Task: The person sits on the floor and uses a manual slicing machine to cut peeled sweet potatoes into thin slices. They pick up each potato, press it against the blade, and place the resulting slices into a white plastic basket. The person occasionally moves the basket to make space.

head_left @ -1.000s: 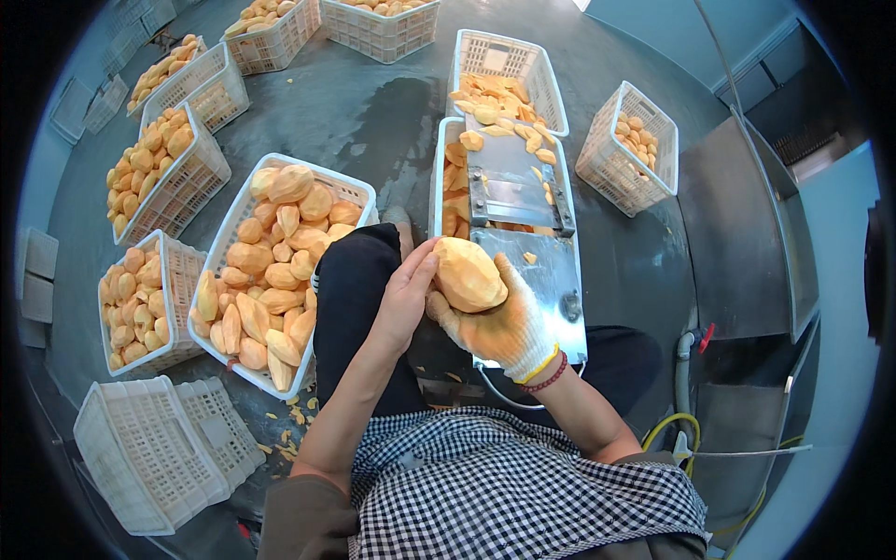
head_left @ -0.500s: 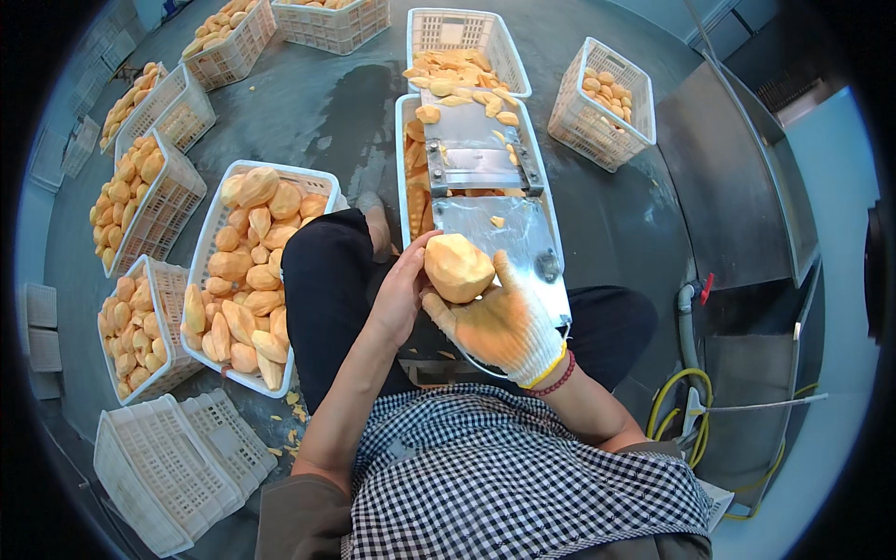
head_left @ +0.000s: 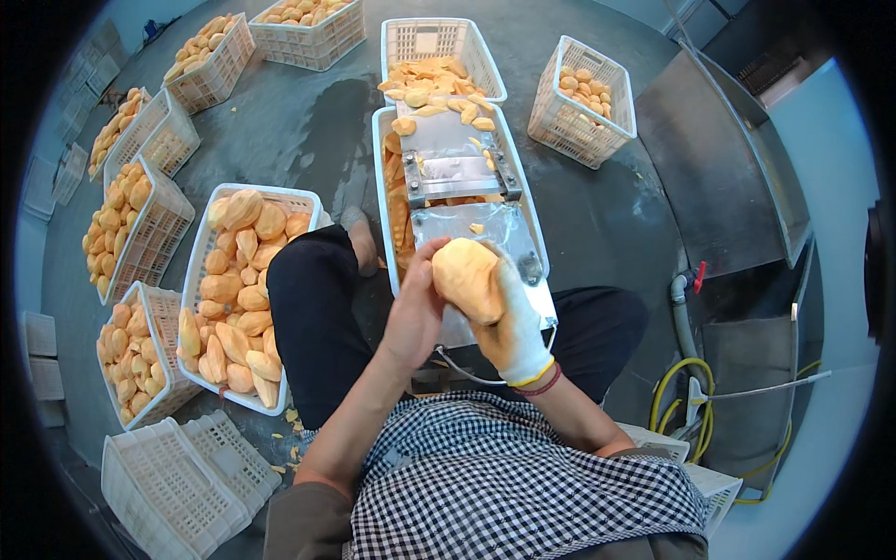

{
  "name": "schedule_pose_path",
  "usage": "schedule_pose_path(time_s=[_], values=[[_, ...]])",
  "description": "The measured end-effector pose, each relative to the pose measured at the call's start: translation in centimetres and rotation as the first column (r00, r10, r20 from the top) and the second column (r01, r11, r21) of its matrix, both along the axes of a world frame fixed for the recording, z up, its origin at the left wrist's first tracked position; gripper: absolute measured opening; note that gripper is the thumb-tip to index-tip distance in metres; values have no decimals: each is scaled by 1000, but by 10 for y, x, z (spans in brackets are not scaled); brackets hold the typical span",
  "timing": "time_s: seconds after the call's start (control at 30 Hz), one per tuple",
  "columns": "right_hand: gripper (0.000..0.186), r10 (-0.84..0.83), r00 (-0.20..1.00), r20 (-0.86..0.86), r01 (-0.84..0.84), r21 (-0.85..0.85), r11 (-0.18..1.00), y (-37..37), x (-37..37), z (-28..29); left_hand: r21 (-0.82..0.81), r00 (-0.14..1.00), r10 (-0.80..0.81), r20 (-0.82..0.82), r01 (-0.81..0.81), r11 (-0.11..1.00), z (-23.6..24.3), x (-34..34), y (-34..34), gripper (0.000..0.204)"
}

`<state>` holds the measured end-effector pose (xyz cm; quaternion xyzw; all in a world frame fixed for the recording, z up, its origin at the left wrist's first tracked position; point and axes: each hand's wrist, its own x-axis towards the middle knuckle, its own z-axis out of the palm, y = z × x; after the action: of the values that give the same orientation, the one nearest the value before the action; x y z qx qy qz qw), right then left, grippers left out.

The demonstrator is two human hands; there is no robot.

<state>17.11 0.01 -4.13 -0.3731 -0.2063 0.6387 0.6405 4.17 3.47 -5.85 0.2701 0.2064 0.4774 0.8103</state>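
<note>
A large peeled sweet potato point(head_left: 466, 278), pale orange and rounded, is held between my two hands over the near end of a metal slicing board point(head_left: 448, 224). My bare left hand point(head_left: 416, 313) grips its left side. My right hand point(head_left: 515, 327), in a white knit glove stained orange, wraps its right and lower side. A raised crossbar point(head_left: 462, 180) spans the board beyond my hands. Loose slices point(head_left: 455, 105) lie at the board's far end. The board rests over a white crate point(head_left: 380, 154) with cut slices inside.
A full crate of peeled sweet potatoes point(head_left: 245, 280) stands left of my knee, with several more filled crates behind it. Stacked crates point(head_left: 182, 481) lie at lower left. At right are a crate point(head_left: 583, 107), a metal trough point(head_left: 719, 159) and a yellow hose point(head_left: 705, 401).
My hands have turned the sweet potato and raised it slightly to the right relative to the board. The gloved hand now curls around its side. The whole view has shifted a little.
</note>
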Motion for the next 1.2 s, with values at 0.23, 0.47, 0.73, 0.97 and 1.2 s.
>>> schedule_pose_path(time_s=[0.23,0.47,0.73,0.97,1.2], values=[[81,-54,954,296,-48,325,944,-5,3,21,-434,976,59,207,37,900,-2,10,-15,66],[68,-192,925,329,107,259,960,-2,16,-2,-214,871,-48,489,173,961,-11,10,-13,63],[82,89,986,-144,-91,-8,996,-34,-2,-7,302,952,293,-90,-254,919,31,28,-15,70],[80,-35,862,506,-66,180,981,-9,8,19,853,455,796,-399,-133,504,-32,29,3,31],[60,-232,777,585,201,119,972,47,31,-28,625,459,539,-706,47,779,-79,40,58,29]])
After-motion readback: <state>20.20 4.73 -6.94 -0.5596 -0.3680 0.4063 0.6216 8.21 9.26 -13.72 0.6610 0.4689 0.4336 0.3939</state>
